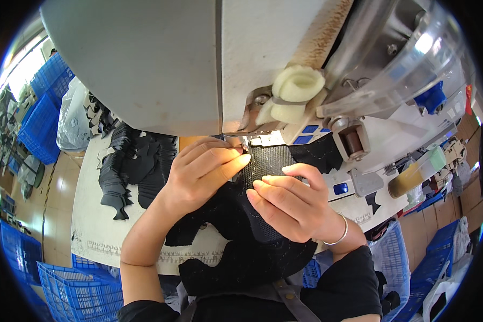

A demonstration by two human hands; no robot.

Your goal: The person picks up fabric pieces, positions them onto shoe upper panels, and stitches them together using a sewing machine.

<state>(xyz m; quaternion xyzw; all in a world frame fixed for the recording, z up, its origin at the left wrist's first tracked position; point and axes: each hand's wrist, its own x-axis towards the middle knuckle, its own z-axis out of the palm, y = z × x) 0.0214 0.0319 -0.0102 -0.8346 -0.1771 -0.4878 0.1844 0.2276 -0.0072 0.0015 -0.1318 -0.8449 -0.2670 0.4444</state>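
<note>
A black mesh fabric piece lies on the white work table under the head of a large grey-white sewing machine. My left hand presses on the piece's left edge, its fingertips close to the metal presser foot. My right hand, with a silver bangle on the wrist, pinches the fabric from the right. The black piece hangs down over the table's front edge toward my lap. The needle itself is hidden by my fingers.
A heap of cut black fabric pieces lies on the white table to the left. Blue plastic crates stand on the floor at left, lower left and right. A clear plastic guard and an oil bottle sit at the right.
</note>
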